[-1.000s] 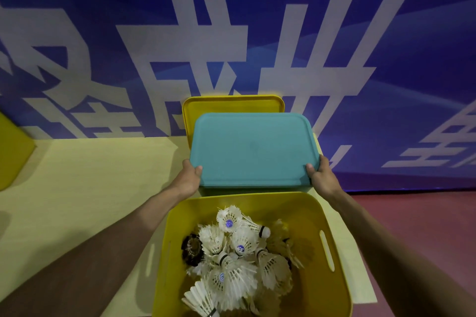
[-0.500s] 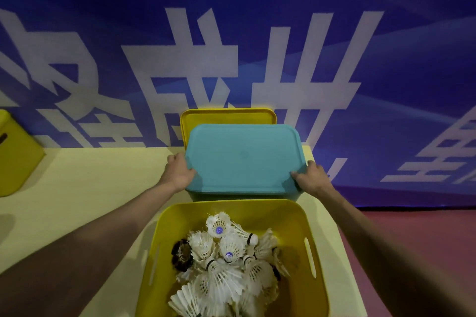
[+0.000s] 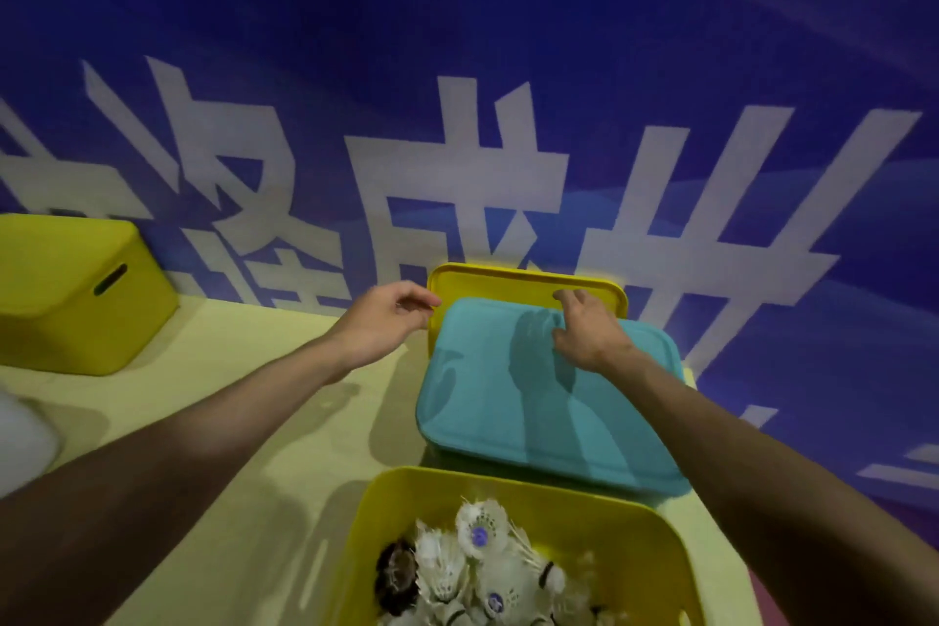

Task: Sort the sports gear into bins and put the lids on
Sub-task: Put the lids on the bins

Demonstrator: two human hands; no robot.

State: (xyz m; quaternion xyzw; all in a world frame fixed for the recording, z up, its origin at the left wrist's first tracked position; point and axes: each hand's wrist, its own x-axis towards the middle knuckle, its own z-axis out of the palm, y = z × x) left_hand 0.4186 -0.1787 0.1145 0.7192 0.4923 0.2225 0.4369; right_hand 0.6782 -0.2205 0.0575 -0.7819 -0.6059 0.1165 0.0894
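Observation:
A teal lid (image 3: 533, 412) lies flat on a bin at the table's far right. Behind it a yellow lid (image 3: 513, 282) stands on edge against the blue wall. My left hand (image 3: 386, 320) is at that yellow lid's left edge, fingers loosely curled, fingertips just at the rim. My right hand (image 3: 584, 330) hovers over the teal lid's far edge, fingers spread in front of the yellow lid, holding nothing. Nearest me an open yellow bin (image 3: 508, 483) holds several white shuttlecocks (image 3: 482, 534) and one dark one.
Another yellow bin (image 3: 76, 295) with a handle slot stands at the far left against the wall. A blurred white object (image 3: 20, 437) shows at the left edge. The pale yellow table (image 3: 244, 371) ends just right of the bins, with red floor beyond.
Both hands have let go of the teal lid, which now rests on its bin. They have moved up and back to the yellow lid behind it. The view has tilted left.

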